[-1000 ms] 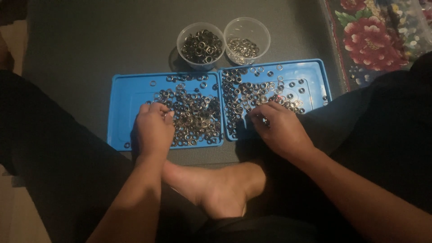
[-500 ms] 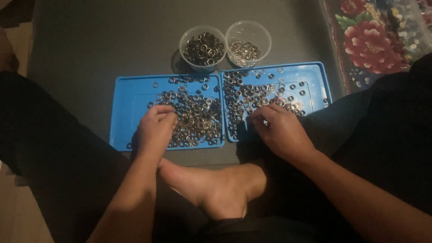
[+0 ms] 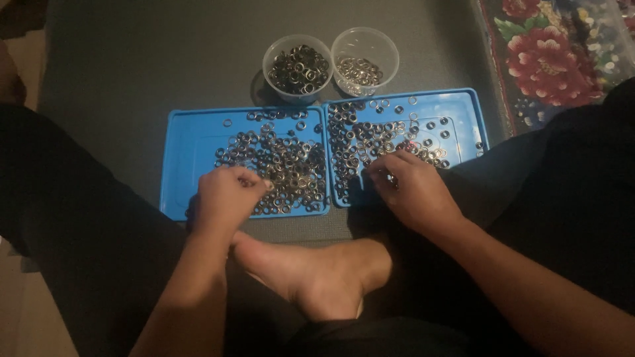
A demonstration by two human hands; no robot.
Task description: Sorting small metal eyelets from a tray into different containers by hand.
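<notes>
Two blue trays lie side by side on a dark mat, each strewn with small metal rings. My left hand rests on the near edge of the left tray, fingers curled over the ring pile. On the right tray, my right hand has its fingertips pinched among the rings. Whether either hand holds a ring is too small to tell.
Behind the trays stand two clear plastic cups: the left cup holds dark rings, the right cup holds fewer, lighter rings. A floral rug lies at the right. My bare foot and dark-clothed legs lie near the trays.
Both hands stay on their trays, with only small finger movements among the rings. The left hand has shifted slightly toward the near edge.
</notes>
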